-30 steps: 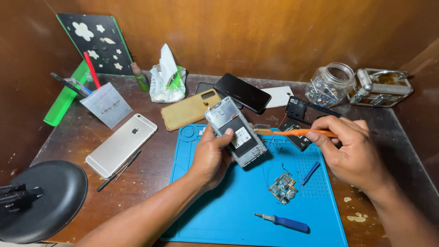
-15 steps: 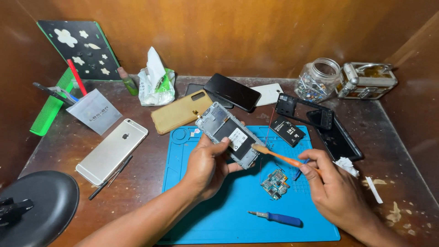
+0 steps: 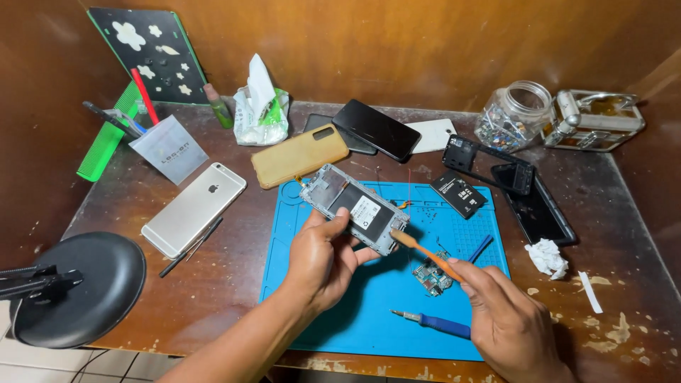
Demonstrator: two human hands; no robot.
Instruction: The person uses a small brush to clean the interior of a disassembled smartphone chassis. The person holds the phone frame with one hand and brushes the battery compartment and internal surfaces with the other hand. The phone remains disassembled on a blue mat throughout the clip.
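Two bare hands work over a blue rubbery rectangular work mat (image 3: 369, 312) on a scuffed brown wooden table (image 3: 234, 284). The left hand (image 3: 323, 259) pinches an opened grey smartphone frame with its back cover off (image 3: 353, 208), thumb on the near edge and fingers curled beneath, holding it just above the mat's upper left part. The right hand (image 3: 507, 323) closes around an orange plastic pry stick with a flat pale tip (image 3: 424, 250), whose tip touches the phone's lower right end.

Compared with half a second ago, the right hand has drawn lower and nearer the camera, and the stick now slants more steeply up-left toward the phone; the phone sits much as it did.

The frame's long axis runs from upper left to lower right, its open back facing up, showing a dark flat battery with a white label. A small green circuit board (image 3: 433, 278) lies on the mat just below the stick, and a blue-handled slim screwdriver (image 3: 436, 323) lies near the mat's front edge. A tan leathery phone case (image 3: 299, 155) and a silver smartphone lying face down (image 3: 194, 209) rest well apart to the left.
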